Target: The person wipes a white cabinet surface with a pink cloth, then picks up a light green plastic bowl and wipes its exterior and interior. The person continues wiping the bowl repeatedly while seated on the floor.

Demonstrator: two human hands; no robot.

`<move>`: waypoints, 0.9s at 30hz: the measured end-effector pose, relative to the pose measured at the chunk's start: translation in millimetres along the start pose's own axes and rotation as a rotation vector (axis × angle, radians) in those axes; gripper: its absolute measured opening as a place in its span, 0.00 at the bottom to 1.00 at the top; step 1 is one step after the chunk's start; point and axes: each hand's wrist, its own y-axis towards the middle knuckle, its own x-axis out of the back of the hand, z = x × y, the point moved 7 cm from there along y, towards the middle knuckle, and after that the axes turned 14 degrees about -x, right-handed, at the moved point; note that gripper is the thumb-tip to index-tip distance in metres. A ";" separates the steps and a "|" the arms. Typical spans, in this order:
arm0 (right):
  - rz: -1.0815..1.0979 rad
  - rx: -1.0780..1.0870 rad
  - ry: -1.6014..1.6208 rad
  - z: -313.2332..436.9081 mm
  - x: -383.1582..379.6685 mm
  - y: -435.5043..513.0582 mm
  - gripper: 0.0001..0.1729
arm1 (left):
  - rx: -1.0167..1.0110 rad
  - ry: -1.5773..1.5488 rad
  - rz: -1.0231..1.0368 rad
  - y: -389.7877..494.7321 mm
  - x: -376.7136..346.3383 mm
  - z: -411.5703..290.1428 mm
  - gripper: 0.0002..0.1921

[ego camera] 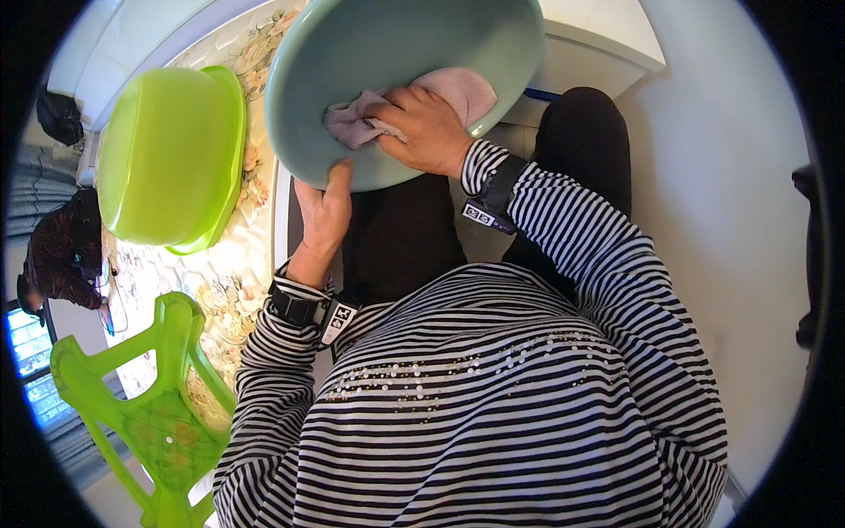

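A large blue-green basin is tilted over my knees, its inside facing up. My left hand grips the near left rim, with the thumb over the edge and the other fingers hidden beneath. Inside the basin, my right hand presses a pinkish cloth against the inner wall near the front rim. Part of the cloth is bunched under and between the fingers, and a flatter part spreads to the right of the hand.
On my left lies a floral quilted mattress. A bright green plastic tub rests on it, upturned, near a green plastic stool on its side. Beyond, at the far left, is another person. A white furniture edge stands behind the basin.
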 end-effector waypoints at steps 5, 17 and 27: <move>0.034 -0.160 0.456 15.1 -4.8 14.6 0.20 | -0.108 0.027 -0.045 25.2 -2.9 -44.2 0.20; 0.141 -0.029 0.757 56.4 -14.3 18.0 0.17 | -0.279 0.270 -0.116 -17.3 33.6 -44.8 0.19; 0.026 0.013 0.398 56.2 -10.7 2.5 0.22 | -0.261 0.175 -0.058 -9.6 28.4 -44.0 0.20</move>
